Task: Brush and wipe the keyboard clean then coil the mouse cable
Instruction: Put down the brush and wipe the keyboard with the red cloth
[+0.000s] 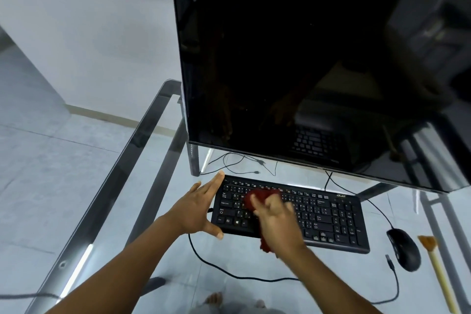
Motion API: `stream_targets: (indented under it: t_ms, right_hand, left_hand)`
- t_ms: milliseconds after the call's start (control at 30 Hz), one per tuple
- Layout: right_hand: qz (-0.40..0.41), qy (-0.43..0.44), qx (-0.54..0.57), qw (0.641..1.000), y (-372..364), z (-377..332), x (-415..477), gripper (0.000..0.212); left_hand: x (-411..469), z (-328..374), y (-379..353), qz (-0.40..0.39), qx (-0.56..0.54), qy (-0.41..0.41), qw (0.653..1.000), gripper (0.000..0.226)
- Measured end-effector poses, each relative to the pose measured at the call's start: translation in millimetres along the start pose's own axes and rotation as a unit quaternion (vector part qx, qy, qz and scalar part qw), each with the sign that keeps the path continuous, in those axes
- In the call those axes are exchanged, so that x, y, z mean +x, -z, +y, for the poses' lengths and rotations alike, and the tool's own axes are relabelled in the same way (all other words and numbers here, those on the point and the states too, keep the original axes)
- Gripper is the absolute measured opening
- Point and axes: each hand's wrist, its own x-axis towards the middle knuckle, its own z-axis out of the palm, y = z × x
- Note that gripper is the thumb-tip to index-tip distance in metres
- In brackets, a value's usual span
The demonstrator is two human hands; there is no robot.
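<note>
Forearms (122,273): both reach up from the bottom edge toward the keyboard, crossing over the glass counter (109,186).
Left hand (201,208): spread wide with straight fingers laid along the left end of the keyboard (331,219) and the thumb at its front corner. It holds nothing and is probably bracing the board so it does not slide.
Right hand (276,222): fingers bunched around a red cloth (260,197) and pressing it onto the left-middle keys. The motion blur suggests a rubbing stroke.
Step in hand: the wiping part, by my reading. The right half of the keys looks untouched by the cloth at this moment.
Brush (437,267): lies on the counter at the far right, just beyond the mouse (405,250) and out of the wiping path.
Mouse cable (377,209): a thin line running loose from the mouse's nose up under the monitor (305,58), not yet coiled.
Keyboard cable (216,266): a thicker cord that loops forward from the board's left end, with what looks like its free plug lying near the mouse.
Risk: the loose cords lie close together, so picking the wrong one to coil seems possible.
</note>
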Motion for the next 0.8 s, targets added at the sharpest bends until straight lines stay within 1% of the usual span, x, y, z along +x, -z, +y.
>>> stream_targets:
  t_ms: [33, 67, 100, 133, 167, 200, 233, 267, 300, 333, 367, 400, 433, 467, 500, 567, 600, 633, 667, 700, 733, 767, 800]
  right_hand:
    - [0.012, 0.022, -0.007, 1.000, -4, -12, 1, 0.025]
    - [0.014, 0.095, 0.019, 0.995, -9, -24, -2, 0.024]
    - [-0.028, 0.159, 0.032, 0.986, -10, -36, -3, 0.021]
    - [-0.039, 0.150, 0.063, 0.986, -15, -35, 2, 0.020]
    - [-0.035, 0.106, 0.087, 0.990, -12, -29, 11, 0.023]
    - [0.012, 0.093, 0.035, 0.995, -7, -24, 21, 0.030]
    - [0.052, 0.050, 0.003, 0.997, -6, -17, 30, 0.028]
    - [0.053, 0.016, 0.018, 0.998, -4, -17, 36, 0.014]
    - [0.042, 0.005, 0.044, 0.998, -3, -22, 39, 0.021]
    - [0.019, 0.046, 0.041, 0.998, -9, -28, 39, 0.042]
    - [-0.037, 0.088, 0.036, 0.995, -8, -39, 36, 0.050]
    - [-0.065, 0.151, 0.007, 0.986, -7, -44, 31, 0.048]
    - [-0.083, 0.173, 0.011, 0.981, -3, -43, 30, 0.038]
    - [-0.094, 0.154, 0.033, 0.983, 1, -39, 33, 0.026]
    - [-0.060, 0.132, 0.051, 0.988, -1, -32, 41, 0.019]
    - [0.003, 0.062, 0.045, 0.997, 5, -28, 59, 0.022]
    - [0.017, 0.034, 0.032, 0.999, 2, -26, 65, 0.026]
    - [0.012, 0.033, 0.051, 0.998, 0, -30, 65, 0.031]
    - [-0.020, 0.065, 0.047, 0.997, -3, -33, 58, 0.038]
    - [-0.064, 0.121, 0.048, 0.989, -6, -40, 48, 0.044]
    - [-0.103, 0.191, 0.031, 0.976, -10, -42, 36, 0.044]
    - [-0.120, 0.212, 0.013, 0.970, -8, -40, 29, 0.037]
    - [-0.111, 0.199, 0.018, 0.974, -3, -35, 31, 0.020]
  left_hand:
    - [0, -1, 0, 0.001, 0.003, -0.003, 1.000, 0.147]
    - [0, -1, 0, 0.003, 0.007, -0.007, 1.000, 0.147]
    - [1, -2, 0, 0.004, 0.010, -0.010, 1.000, 0.147]
    - [1, -1, 0, 0.004, 0.012, -0.012, 1.000, 0.147]
    - [1, -1, -1, 0.002, 0.012, -0.010, 1.000, 0.146]
    - [1, -1, -1, 0.001, 0.012, -0.007, 1.000, 0.145]
    - [0, -1, -1, 0.000, 0.012, -0.005, 1.000, 0.145]
    - [0, -1, -2, 0.000, 0.011, -0.003, 1.000, 0.144]
    - [0, -1, -2, 0.003, 0.010, -0.003, 1.000, 0.145]
    - [0, -1, -2, 0.005, 0.009, -0.004, 1.000, 0.145]
    - [-1, -1, -1, 0.004, 0.009, -0.005, 1.000, 0.146]
    - [-1, -1, 0, 0.004, 0.008, -0.006, 1.000, 0.147]
    - [-1, -1, 0, 0.004, 0.007, -0.005, 1.000, 0.147]
    - [-1, 0, 0, 0.005, 0.003, -0.002, 1.000, 0.146]
    - [-1, 0, 1, 0.005, 0.000, 0.000, 1.000, 0.146]
    - [-1, 1, 1, 0.001, 0.000, 0.001, 1.000, 0.145]
    - [-1, 1, 0, 0.001, 0.000, 0.002, 1.000, 0.145]
    - [-1, 1, 0, 0.003, -0.001, 0.004, 1.000, 0.145]
    - [-1, 1, 0, 0.005, -0.003, 0.005, 1.000, 0.145]
    - [-1, 1, 0, 0.007, -0.005, 0.003, 1.000, 0.146]
    - [-1, 0, 0, 0.009, -0.004, -0.002, 1.000, 0.147]
    - [0, -1, -1, 0.009, 0.000, -0.007, 1.000, 0.147]
    - [0, -1, -1, 0.010, 0.002, -0.010, 1.000, 0.147]
